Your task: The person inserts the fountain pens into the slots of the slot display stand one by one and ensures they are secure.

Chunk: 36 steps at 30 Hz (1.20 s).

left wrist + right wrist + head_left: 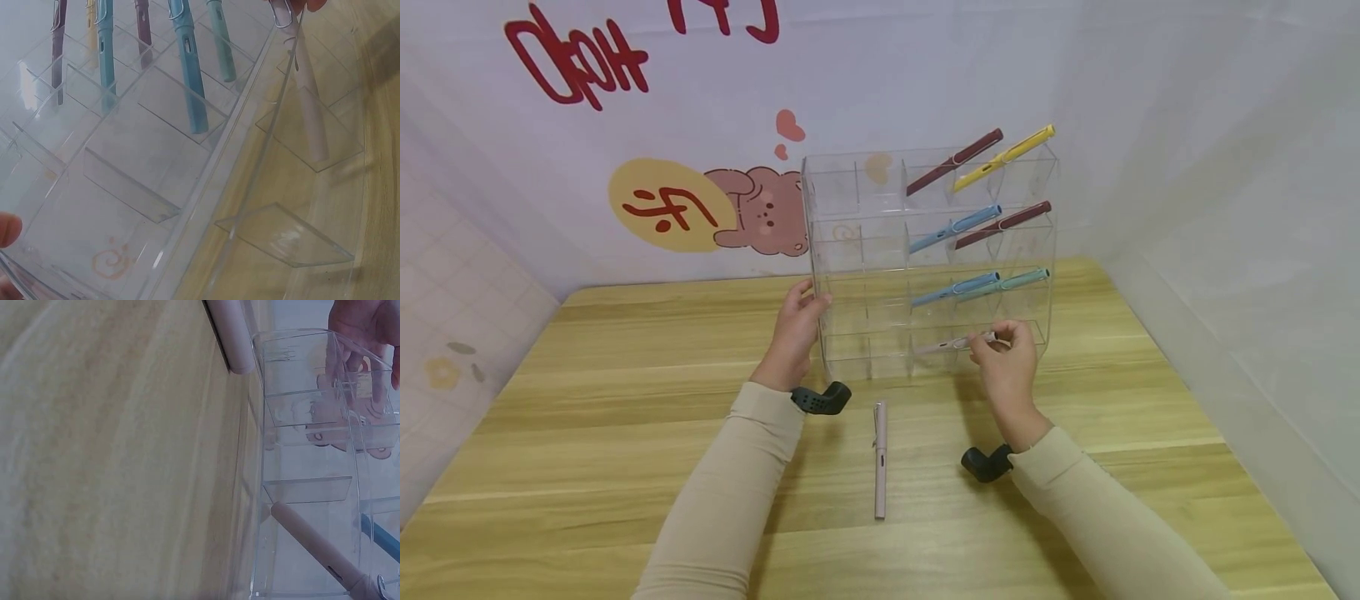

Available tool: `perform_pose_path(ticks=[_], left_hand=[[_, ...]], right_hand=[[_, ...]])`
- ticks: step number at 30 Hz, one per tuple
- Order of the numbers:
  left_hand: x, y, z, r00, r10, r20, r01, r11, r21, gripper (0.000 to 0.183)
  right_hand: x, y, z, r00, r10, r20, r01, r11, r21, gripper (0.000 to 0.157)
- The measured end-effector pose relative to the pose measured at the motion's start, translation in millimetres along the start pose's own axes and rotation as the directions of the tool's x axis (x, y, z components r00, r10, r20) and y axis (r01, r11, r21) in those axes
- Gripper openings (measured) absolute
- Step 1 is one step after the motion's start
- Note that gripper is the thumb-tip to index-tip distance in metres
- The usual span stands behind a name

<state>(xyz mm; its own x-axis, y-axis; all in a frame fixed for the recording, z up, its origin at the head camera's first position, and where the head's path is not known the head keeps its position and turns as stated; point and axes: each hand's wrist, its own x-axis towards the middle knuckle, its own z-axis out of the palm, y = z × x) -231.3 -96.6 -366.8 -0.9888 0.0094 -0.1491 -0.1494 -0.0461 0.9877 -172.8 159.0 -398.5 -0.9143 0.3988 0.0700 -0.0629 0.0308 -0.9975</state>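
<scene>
A clear acrylic pen rack [883, 346] with divided tiers stands upright at the back of the table. My left hand [792, 333] grips its left side wall, thumb at the front edge. At the bottom tier, my right hand [1009, 358] pinches the cap end of a pale pink pen [951, 343]. This pen [309, 112] leans inside a compartment in the left wrist view, its lower end close to the bottom. Higher tiers hold a yellow pen [1006, 158], dark red pens [955, 162], blue pens [955, 229] and a mint green pen [1011, 283], all slanted alike.
Another pale pink pen [880, 462] lies on the wooden table [625, 433] in front of the rack, between my forearms. Behind the rack hangs a white cloth [925, 75] printed with a bear and red lettering. The left compartments hold no pens.
</scene>
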Motion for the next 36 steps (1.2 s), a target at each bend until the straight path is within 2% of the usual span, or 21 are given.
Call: perform_pose_path(ticks=[8, 12, 19, 21, 27, 36], left_hand=[[-0.1, 0.5, 0.8, 1.0, -0.015, -0.005, 0.015, 1.0, -0.002, 0.05], [0.0, 0.3, 0.3, 1.0, -0.014, -0.001, 0.014, 1.0, 0.001, 0.05], [0.2, 1.5, 0.7, 1.0, -0.02, -0.004, 0.02, 1.0, 0.014, 0.05], [0.2, 1.7, 0.8, 1.0, -0.02, -0.004, 0.02, 1.0, 0.015, 0.051], [0.2, 1.3, -0.1, 1.0, -0.022, 0.001, 0.022, 1.0, 0.011, 0.051], [0.8, 0.4, 0.1, 1.0, -0.009, 0.002, 0.01, 1.0, -0.02, 0.05]], right_hand=[[-1.9, 0.5, -1.9, 1.0, -0.02, 0.013, 0.02, 1.0, -0.01, 0.024], [-3.7, -0.8, -3.8, 1.0, 0.007, 0.023, -0.007, 1.0, -0.024, 0.028], [-11.1, -5.8, -20.4, 0.995, 0.084, 0.047, -0.08, 0.993, -0.085, 0.053], [-14.7, -7.0, -25.0, 0.992, 0.107, 0.061, -0.1, 0.988, -0.116, 0.055], [-25.0, -5.4, -32.6, 0.971, 0.193, 0.144, -0.156, 0.96, -0.233, 0.051], [-37.0, -0.7, -19.8, 0.937, 0.215, 0.275, -0.123, 0.941, -0.316, 0.046]])
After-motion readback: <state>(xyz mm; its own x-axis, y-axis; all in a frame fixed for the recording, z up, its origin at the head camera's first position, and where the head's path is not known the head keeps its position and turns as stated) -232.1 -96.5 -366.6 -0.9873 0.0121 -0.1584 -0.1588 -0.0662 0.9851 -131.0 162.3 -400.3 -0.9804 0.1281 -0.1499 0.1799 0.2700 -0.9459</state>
